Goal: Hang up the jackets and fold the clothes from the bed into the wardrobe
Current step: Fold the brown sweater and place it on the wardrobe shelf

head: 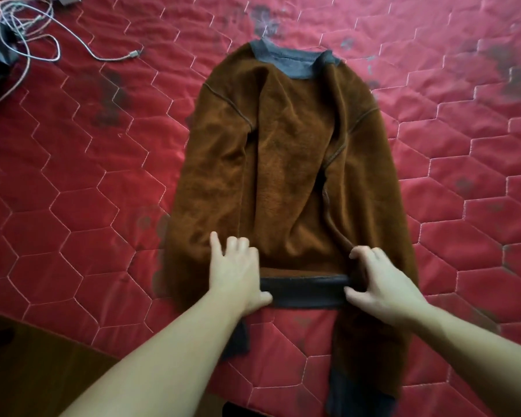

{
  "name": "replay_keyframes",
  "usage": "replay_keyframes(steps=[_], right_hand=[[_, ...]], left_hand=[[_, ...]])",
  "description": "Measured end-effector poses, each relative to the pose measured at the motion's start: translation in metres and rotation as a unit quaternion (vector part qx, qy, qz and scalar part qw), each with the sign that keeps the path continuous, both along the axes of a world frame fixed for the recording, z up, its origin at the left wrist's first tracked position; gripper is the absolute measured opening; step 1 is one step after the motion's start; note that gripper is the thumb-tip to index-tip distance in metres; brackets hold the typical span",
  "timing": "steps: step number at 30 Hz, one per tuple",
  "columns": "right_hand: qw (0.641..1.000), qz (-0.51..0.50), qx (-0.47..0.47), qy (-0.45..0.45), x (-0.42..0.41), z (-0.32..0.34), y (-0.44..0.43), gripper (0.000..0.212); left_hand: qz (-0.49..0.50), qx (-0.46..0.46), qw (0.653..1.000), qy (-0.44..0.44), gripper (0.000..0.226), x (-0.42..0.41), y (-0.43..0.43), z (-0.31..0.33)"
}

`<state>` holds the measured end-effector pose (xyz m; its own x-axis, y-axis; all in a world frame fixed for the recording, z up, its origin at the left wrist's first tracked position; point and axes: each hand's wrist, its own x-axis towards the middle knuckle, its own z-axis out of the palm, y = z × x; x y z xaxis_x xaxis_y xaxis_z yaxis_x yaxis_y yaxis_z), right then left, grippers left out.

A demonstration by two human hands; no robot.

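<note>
Brown fleece: my brown fleece pullover with the grey ribbed collar lies flat on the red quilted bed cover with hexagon stitching, inside-out by the look of its raised seams.
Long axis: it runs straight away from me, collar at the far end, dark hem band at the near end, right under my hands.
Sleeves: both are turned in along the body, so the garment is a narrow strip; the cuffs trail past the hem toward me, the dark cuff on my right hanging lowest.
Left hand: it rests on the left end of the hem, fingers bent at the knuckles into the fleece, thumb down at the dark band. I cannot tell for sure whether it already pinches the cloth or only presses it.
Right hand: fingers curled over the fleece, thumb under the end of the dark band, so it grips the hem's right end.
Which hand is nearer: neither; they sit level, one at each end of the hem.
What the next move turns on: as I judge it, the fold goes along that axis, hem carried up and away toward the collar, both hands moving evenly or the strip skews.
Off to the side: a tangled pale charging cable lies far left, well apart.
</note>
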<state>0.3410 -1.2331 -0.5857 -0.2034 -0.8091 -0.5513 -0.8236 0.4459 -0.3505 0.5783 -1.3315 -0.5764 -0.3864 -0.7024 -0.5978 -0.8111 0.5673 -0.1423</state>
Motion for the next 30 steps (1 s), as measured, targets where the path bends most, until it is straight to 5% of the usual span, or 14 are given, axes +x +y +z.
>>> replay_keyframes(steps=[3, 7, 11, 13, 15, 18, 20, 23, 25, 27, 30], right_hand=[[0.969, -0.232, -0.077, 0.035, -0.004, -0.001, 0.014, 0.069], [0.915, -0.386, 0.094, 0.063, -0.012, -0.003, 0.02, 0.097], [0.9, -0.423, 0.061, -0.089, -0.01, 0.0, 0.01, 0.033], [0.864, -0.471, 0.018, -0.176, 0.0, 0.006, -0.005, 0.025], [0.841, -0.496, -0.033, -0.214, 0.012, 0.013, -0.026, 0.028], [0.82, -0.52, -0.085, -0.224, 0.03, 0.028, -0.058, 0.037], [0.803, -0.541, -0.087, -0.233, 0.034, 0.032, -0.073, 0.045], [0.792, -0.55, -0.104, -0.245, 0.031, 0.038, -0.084, 0.048], [0.799, -0.541, -0.117, -0.234, 0.025, 0.042, -0.083, 0.057], [0.816, -0.519, -0.111, -0.228, 0.018, 0.046, -0.078, 0.064], [0.886, -0.365, -0.078, -0.273, 0.012, 0.056, -0.067, 0.05]], left_hand=[[-0.032, 0.02, 0.989, 0.144, 0.067, -0.037, 0.029, 0.003], [0.042, 0.181, 0.967, 0.177, 0.052, -0.073, 0.077, 0.001], [0.226, 0.331, 0.9, 0.173, 0.08, -0.087, 0.119, -0.012], [0.361, 0.37, 0.812, 0.27, 0.082, -0.092, 0.123, -0.014], [0.486, 0.406, 0.676, 0.376, 0.078, -0.097, 0.116, -0.012], [0.534, 0.462, 0.517, 0.484, 0.085, -0.103, 0.098, -0.002], [0.533, 0.461, 0.502, 0.501, 0.072, -0.103, 0.084, 0.006], [0.537, 0.343, 0.597, 0.488, 0.015, -0.095, 0.063, 0.014], [0.531, 0.315, 0.621, 0.482, 0.023, -0.09, 0.054, 0.019], [0.542, 0.345, 0.584, 0.496, 0.029, -0.084, 0.045, 0.025], [0.596, 0.443, 0.445, 0.501, 0.032, -0.084, 0.032, 0.04]])
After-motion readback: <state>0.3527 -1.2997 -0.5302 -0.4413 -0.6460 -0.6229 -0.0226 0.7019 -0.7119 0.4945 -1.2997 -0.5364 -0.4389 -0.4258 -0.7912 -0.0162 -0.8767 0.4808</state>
